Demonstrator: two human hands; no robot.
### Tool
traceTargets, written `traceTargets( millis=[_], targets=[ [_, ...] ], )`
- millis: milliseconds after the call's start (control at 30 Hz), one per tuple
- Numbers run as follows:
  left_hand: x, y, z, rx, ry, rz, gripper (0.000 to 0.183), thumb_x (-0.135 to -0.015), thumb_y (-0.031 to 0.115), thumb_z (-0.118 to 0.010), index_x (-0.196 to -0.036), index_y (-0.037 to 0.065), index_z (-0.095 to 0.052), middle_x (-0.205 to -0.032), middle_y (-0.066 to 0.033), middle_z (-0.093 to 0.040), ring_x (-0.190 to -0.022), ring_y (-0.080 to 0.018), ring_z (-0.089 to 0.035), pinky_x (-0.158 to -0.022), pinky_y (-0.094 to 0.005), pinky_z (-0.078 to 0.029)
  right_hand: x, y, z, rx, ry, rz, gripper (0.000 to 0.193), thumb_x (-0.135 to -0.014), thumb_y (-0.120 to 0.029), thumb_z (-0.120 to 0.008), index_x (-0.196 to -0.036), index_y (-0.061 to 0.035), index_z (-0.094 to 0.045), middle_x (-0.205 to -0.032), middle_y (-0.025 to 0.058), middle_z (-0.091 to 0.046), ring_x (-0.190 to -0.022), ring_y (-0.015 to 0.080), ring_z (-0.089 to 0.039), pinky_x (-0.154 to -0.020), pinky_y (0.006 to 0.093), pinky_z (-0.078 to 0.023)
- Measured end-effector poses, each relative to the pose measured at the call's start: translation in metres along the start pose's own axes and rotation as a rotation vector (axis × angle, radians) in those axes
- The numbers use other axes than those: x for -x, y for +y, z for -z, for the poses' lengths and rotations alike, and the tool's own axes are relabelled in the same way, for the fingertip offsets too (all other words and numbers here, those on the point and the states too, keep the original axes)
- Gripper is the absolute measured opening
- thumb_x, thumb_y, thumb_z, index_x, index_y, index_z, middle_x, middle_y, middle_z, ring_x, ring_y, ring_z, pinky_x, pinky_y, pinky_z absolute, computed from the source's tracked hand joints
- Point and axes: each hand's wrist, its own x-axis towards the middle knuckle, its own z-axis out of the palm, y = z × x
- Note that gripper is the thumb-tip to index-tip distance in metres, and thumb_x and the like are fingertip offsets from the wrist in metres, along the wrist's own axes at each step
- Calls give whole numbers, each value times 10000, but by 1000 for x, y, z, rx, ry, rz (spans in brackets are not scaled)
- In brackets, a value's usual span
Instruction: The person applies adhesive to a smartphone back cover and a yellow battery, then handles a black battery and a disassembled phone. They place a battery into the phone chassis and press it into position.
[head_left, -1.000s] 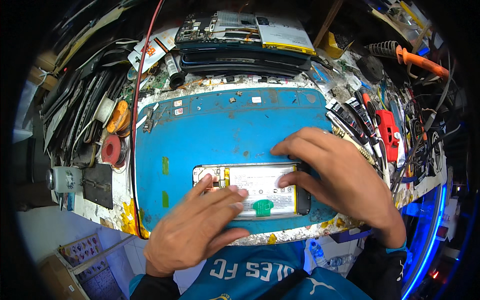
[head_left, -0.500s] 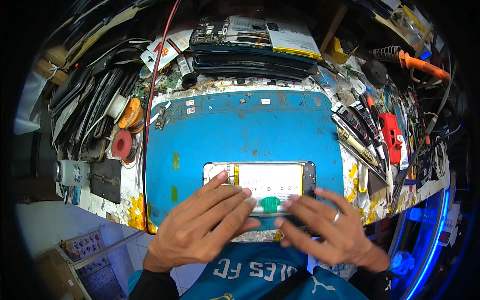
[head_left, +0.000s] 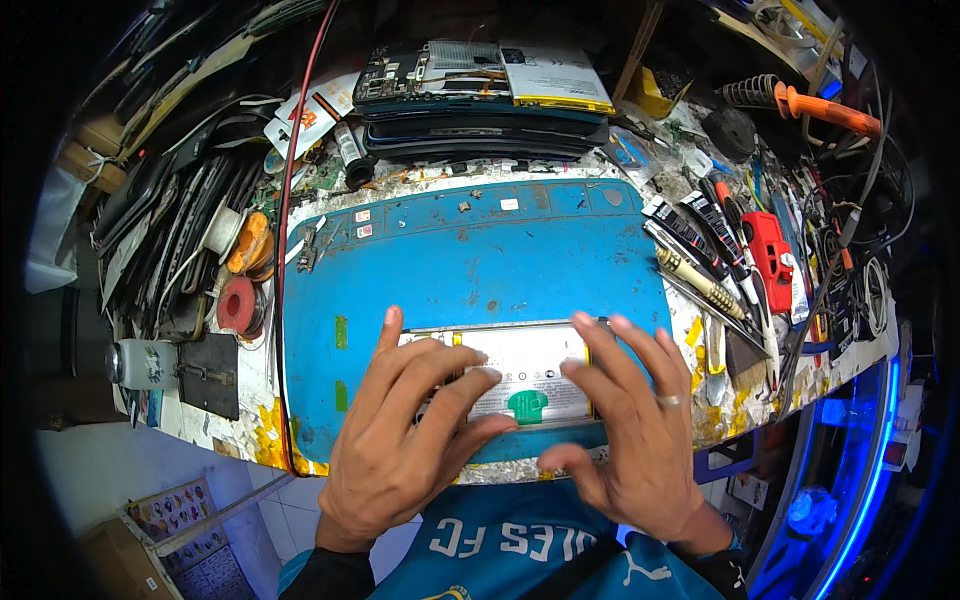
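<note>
An opened phone (head_left: 418, 338) lies lengthwise on the blue work mat (head_left: 480, 255), near its front edge. Inside it a white battery (head_left: 525, 350) with yellow edges shows, bearing a green tab (head_left: 528, 405) low in the middle. My left hand (head_left: 395, 435) spreads over the phone's left end, fingertips at the battery and the thumb lying along the near side. Over the right end my right hand (head_left: 640, 425) has its fingers apart, with a ring on one. The fingertips rest on or just above the phone; which of these, I cannot tell. Both hands cover the phone's ends.
A stack of opened devices (head_left: 485, 120) stands behind the mat. Tweezers and pen-like tools (head_left: 705, 280) lie on the right beside a red tool (head_left: 768, 250). Left are wire spools (head_left: 240, 305), a liquid jar (head_left: 145, 363) and a red-black cable (head_left: 284, 300) along the mat's edge.
The right hand has risen from the phone's near right corner to over its right end, fingers now pointing away from me. The left hand's fingers have spread wider. The view has shifted slightly.
</note>
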Motion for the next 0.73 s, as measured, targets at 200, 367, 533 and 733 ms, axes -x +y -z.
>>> traceTargets(
  millis=[200,367,533,733],
  targets=[
    [-7,-1,1,94,-125,-21,740,-726,121,-814,-1375,49,-466,-1385,-119,-546,-1222,-292,-576,-1104,-535,-382,-19,-4,-3,0,5,100,679,-889,-525,-575,-1404,-89,-494,-1385,19,-548,-1301,254,-480,-1079,592,-309],
    [-5,1,2,86,-183,8,715,-765,134,-790,-1392,40,-460,-1449,-109,-475,-1248,-282,-559,-1049,-403,-466,-21,-3,-5,67,-4,178,716,-855,-572,-576,-1378,-87,-522,-1385,38,-544,-1293,252,-490,-1101,583,-289],
    [-7,-1,3,36,-229,17,720,-776,147,-782,-1393,23,-431,-1509,-98,-403,-1252,-267,-561,-1025,-386,-489,-15,2,1,189,-11,29,705,-858,-637,-508,-1307,-102,-611,-1388,42,-514,-1243,256,-489,-1090,541,-297],
    [-9,-2,14,128,-321,25,617,-899,202,-657,-1384,-95,-417,-1505,-255,-310,-1273,-323,-520,-1116,-431,-381,-3,10,3,124,45,78,698,-831,-584,-628,-1344,-114,-574,-1327,87,-582,-1230,257,-503,-1080,519,-295]
  ],
)
